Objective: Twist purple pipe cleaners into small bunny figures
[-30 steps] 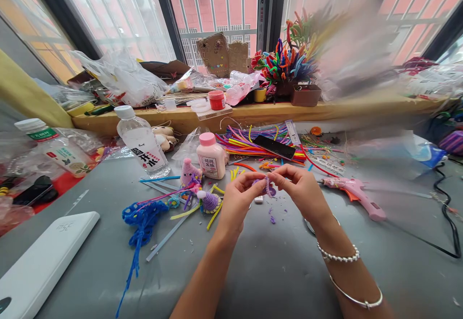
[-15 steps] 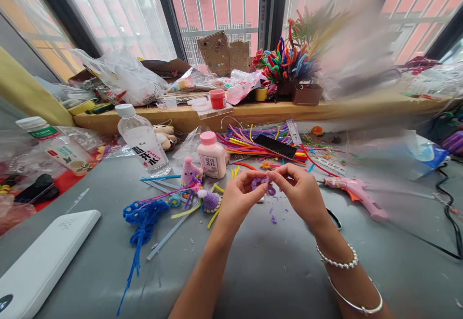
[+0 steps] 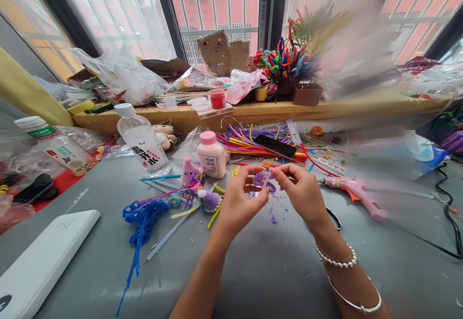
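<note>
Between my hands is a small purple coil (image 3: 259, 179), fuzzy like a curled pipe cleaner. My right hand (image 3: 302, 191) pinches its right end with thumb and forefinger. Around its left side my left hand (image 3: 241, 201) is open, thumb and fingers spread apart; whether a fingertip touches the coil I cannot tell. A second purple ring (image 3: 270, 187) shows just below, partly hidden. Purple scraps (image 3: 274, 219) lie on the grey table beneath. Left of my left hand sits a purple cone-shaped figure (image 3: 210, 200) beside a pink crocheted figure (image 3: 191, 171).
Blue crochet work (image 3: 144, 218) with a trailing strand lies left. A pink glue gun (image 3: 356, 194) rests right, near a black cord (image 3: 446, 198). Behind stand a pink-capped bottle (image 3: 211, 157) and a water bottle (image 3: 142, 140). A dark phone (image 3: 275, 146) lies on colourful pipe cleaners (image 3: 238, 138).
My left fingers have spread apart from a closed pinch, leaving more of the purple coil showing. My right hand keeps its pinch in nearly the same place.
</note>
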`<state>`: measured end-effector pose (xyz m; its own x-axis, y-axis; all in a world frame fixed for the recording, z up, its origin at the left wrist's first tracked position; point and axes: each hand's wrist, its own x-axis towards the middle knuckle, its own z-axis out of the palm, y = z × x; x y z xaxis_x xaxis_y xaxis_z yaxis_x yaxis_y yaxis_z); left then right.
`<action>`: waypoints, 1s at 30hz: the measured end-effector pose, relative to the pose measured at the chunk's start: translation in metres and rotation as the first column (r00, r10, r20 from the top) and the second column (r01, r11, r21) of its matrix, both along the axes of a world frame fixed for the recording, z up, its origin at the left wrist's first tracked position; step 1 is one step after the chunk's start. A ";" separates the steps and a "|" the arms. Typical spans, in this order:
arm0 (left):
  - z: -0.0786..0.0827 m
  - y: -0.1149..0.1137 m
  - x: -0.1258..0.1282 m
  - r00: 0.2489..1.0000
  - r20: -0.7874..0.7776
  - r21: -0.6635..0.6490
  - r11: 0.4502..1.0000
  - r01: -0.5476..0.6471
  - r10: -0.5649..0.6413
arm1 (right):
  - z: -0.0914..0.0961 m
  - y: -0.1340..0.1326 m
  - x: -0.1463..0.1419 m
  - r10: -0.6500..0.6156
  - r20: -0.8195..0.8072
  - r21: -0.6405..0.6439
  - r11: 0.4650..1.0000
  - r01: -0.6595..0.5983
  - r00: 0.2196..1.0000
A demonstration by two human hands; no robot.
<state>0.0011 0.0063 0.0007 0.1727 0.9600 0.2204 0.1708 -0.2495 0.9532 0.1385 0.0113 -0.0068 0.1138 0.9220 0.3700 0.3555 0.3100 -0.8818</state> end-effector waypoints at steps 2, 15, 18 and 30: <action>0.001 0.000 -0.001 1.000 0.021 -0.001 1.000 0.004 -0.004 | 0.000 0.000 0.000 0.002 0.005 -0.008 1.000 -0.002 1.000; -0.002 0.007 -0.009 0.948 0.316 -0.237 0.965 0.108 -0.029 | 0.002 0.000 0.000 0.067 0.054 -0.020 0.998 -0.066 0.996; -0.001 0.007 -0.010 0.949 0.314 -0.269 0.957 0.107 -0.018 | 0.002 0.000 0.001 0.090 0.069 -0.026 0.996 -0.088 0.994; -0.001 0.006 -0.007 0.957 0.287 -0.274 0.955 0.108 -0.026 | -0.001 0.000 -0.001 0.119 0.080 -0.015 0.993 -0.119 0.990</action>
<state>-0.0062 0.0122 -0.0001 0.2102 0.9776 -0.0116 -0.1185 0.0373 0.9923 0.1372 0.0117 -0.0075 -0.0268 0.9308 0.3645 0.3869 0.3459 -0.8548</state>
